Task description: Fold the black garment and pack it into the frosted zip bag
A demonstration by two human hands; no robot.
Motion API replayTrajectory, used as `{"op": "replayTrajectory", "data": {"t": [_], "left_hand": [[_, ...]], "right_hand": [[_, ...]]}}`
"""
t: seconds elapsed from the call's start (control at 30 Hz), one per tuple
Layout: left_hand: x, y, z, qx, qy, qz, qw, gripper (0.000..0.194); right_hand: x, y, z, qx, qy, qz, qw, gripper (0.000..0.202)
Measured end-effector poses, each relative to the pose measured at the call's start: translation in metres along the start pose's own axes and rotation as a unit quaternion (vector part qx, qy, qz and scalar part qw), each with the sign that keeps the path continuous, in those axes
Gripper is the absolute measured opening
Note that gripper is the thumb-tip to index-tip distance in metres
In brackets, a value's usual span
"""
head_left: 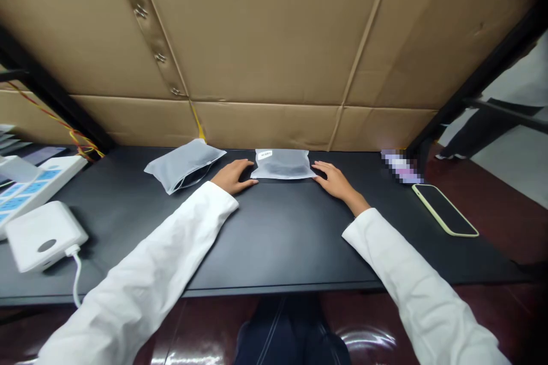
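A frosted plastic bag [283,164] with a small white label near its upper left lies flat on the black table, something dark showing faintly inside. At its left edge rests my left hand [234,176], fingers apart and not wrapped around anything. My right hand [334,180] lies at the bag's right edge, fingertips at or touching the corner, also spread. Left of my left hand, a second frosted bag [184,164] lies at an angle, its near edge gaping a little.
Brown cardboard [265,40] walls the table's back. On the left are a white box-shaped device [45,234] with a cable and a white power strip [38,185]. A phone [445,209] and a blurred purple item [401,166] lie right. A person's leg [466,125] shows beyond.
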State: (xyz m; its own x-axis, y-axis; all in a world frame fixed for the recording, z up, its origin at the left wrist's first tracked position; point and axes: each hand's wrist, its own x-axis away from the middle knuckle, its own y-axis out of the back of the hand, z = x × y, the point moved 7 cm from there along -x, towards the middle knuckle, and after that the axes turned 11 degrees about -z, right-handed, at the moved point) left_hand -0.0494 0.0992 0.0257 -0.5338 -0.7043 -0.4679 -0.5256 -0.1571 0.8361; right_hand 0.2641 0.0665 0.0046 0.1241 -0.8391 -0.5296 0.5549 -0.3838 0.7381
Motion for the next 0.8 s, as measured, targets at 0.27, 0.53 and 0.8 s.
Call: {"op": "replayTrajectory", "data": {"t": [0.27,0.53,0.8], "left_hand": [[0.002,0.015,-0.023,-0.013,-0.104,-0.089,0.990,0.026],[0.009,0.003,-0.088,-0.046,-0.220,-0.146,0.963,0.022],[0.015,-0.014,-0.129,-0.083,-0.236,-0.142,0.958,0.033]], "right_hand": [[0.001,0.003,0.001,-0.010,-0.010,-0.023,1.000,0.043],[0.009,0.024,0.085,-0.052,0.148,-0.120,0.980,0.039],[0.031,-0.004,0.145,-0.054,0.255,-0.088,0.961,0.013]]}}
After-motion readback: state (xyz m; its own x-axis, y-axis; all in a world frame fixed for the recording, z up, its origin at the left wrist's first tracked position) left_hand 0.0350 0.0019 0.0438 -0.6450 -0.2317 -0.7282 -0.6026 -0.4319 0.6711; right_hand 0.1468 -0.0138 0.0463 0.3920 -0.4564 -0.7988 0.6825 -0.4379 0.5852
